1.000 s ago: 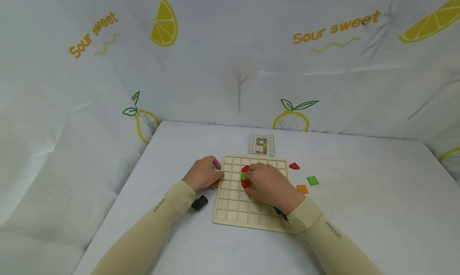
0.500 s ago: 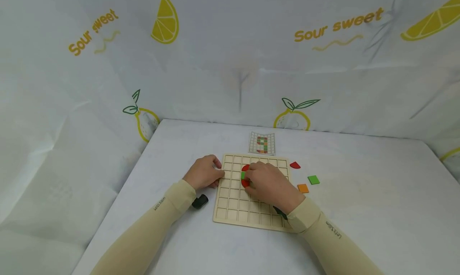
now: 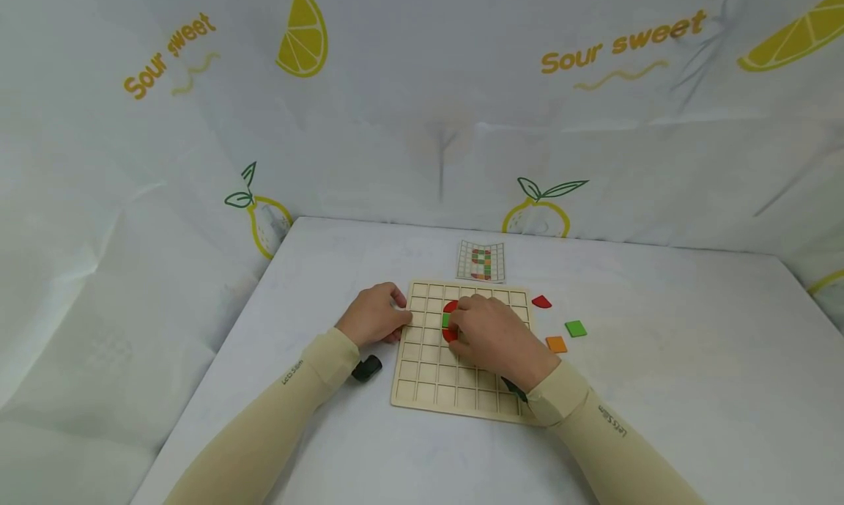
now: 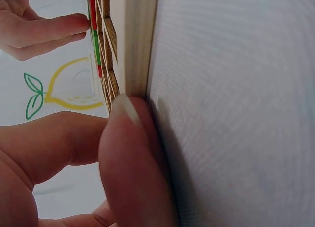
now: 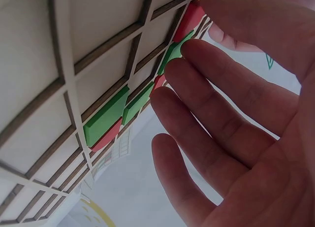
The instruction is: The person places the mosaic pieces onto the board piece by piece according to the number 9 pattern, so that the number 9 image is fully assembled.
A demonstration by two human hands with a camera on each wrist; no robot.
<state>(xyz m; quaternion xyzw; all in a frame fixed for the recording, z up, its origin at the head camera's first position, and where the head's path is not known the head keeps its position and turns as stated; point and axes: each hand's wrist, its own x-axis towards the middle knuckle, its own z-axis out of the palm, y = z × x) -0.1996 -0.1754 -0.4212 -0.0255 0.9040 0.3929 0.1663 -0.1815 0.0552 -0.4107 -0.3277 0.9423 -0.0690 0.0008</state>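
A light wooden grid board lies on the table under both hands. My left hand holds its left edge; the left wrist view shows the thumb against the board's side. My right hand is over the upper middle of the grid, fingers only slightly bent. In the right wrist view its fingertips are right at a red rounded tile and a green tile set in the cells. Another green tile and a red one sit farther along. The right hand covers part of the pattern in the head view.
Right of the board lie a red quarter-round tile, a green square tile and an orange square tile. Behind it is a small printed pattern card. A black device shows at the left wrist.
The whole head view has shifted slightly upward. Both hands keep nearly the same place on the board, and the loose tiles stay put.
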